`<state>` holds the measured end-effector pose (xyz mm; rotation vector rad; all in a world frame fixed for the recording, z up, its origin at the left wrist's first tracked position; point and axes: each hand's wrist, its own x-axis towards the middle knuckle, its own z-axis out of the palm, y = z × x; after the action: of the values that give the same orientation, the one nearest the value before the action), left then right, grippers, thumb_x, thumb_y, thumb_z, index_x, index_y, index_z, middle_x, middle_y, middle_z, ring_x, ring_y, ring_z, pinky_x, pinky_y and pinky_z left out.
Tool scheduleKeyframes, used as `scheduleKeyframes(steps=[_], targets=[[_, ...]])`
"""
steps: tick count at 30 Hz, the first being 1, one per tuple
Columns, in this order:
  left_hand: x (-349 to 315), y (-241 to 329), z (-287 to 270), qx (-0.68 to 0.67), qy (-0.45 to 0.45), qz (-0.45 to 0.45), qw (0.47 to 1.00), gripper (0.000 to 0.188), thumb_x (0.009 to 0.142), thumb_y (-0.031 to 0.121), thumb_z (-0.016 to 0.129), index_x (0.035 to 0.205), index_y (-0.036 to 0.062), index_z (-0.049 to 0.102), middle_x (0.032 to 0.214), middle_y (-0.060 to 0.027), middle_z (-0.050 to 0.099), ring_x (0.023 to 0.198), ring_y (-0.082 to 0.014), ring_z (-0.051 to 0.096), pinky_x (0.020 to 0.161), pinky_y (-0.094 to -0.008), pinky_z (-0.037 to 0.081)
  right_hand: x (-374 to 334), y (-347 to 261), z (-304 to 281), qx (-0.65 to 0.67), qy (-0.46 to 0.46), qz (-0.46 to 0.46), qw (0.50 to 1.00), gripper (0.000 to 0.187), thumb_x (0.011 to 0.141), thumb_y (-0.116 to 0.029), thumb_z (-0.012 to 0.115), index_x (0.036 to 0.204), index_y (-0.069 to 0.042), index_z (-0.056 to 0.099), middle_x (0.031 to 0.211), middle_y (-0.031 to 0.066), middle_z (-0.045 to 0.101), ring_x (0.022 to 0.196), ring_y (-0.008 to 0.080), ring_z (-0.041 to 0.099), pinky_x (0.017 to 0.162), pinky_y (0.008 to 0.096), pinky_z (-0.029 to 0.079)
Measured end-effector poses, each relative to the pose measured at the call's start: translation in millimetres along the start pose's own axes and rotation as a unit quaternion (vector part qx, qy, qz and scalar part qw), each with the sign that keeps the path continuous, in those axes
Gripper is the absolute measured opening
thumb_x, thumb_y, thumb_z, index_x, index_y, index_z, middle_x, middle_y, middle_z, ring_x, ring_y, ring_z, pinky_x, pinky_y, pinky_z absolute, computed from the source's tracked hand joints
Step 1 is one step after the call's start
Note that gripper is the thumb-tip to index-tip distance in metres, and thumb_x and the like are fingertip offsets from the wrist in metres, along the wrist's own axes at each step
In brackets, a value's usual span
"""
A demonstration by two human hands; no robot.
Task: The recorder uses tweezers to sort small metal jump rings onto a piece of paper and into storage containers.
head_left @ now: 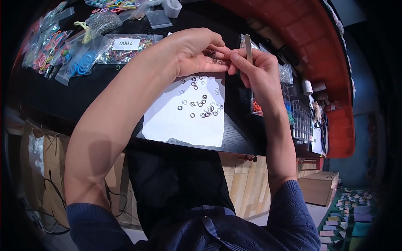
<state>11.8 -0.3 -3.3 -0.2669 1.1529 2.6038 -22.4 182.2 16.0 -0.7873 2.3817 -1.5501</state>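
Working from the head view, I read the hands as follows. The left hand (197,52) is palm up, its fingers curled into a cup, with small dark rings (215,60) resting on them; I cannot tell whether the tips are clamped on one. The right hand (260,69) has its thumb folded against a flat stick (249,48), which projects beyond the fingers. Its fingertips meet those of the left; whether a ring sits between them, I cannot tell.

Loose rings (205,113), dark and clear, lie on a sheet of white paper (165,125) on the body side of the left fingers. A compartment box (301,121) stands right of the right fingers, toward the body.

I judge the step as handling single rings at the fingertips. The next move calls for a light pinch and a level left palm, lest the rings spill.
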Motion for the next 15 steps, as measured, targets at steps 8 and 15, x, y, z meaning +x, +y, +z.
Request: scheduleKeyframes(steps=[8,15], targets=[[1,2,-1,0.004,0.011,0.025,1.0,0.036,0.095,0.006,0.056,0.12,-0.0195,0.052,0.117,-0.0302,0.057,0.111,-0.0361,0.065,0.099,-0.0427,0.057,-15,-21,-27,-0.073,-0.052,-0.082,0.993,0.013,0.087,-0.01,0.074,0.094,0.001,0.074,0.072,0.0009,0.068,0.062,0.0042,0.057,0.055,0.0206,0.043],[2,3,-11,0.017,-0.008,0.025,1.0,0.042,0.093,0.006,0.06,0.126,-0.0192,0.05,0.126,-0.0309,0.055,0.119,-0.0384,0.06,0.102,-0.0406,0.055,-38,-34,-24,-0.2,-0.21,-0.024,0.957,0.013,0.078,-0.006,0.073,0.085,0.004,0.068,0.068,0.0075,0.064,0.065,0.0093,0.058,0.062,0.0277,0.048]])
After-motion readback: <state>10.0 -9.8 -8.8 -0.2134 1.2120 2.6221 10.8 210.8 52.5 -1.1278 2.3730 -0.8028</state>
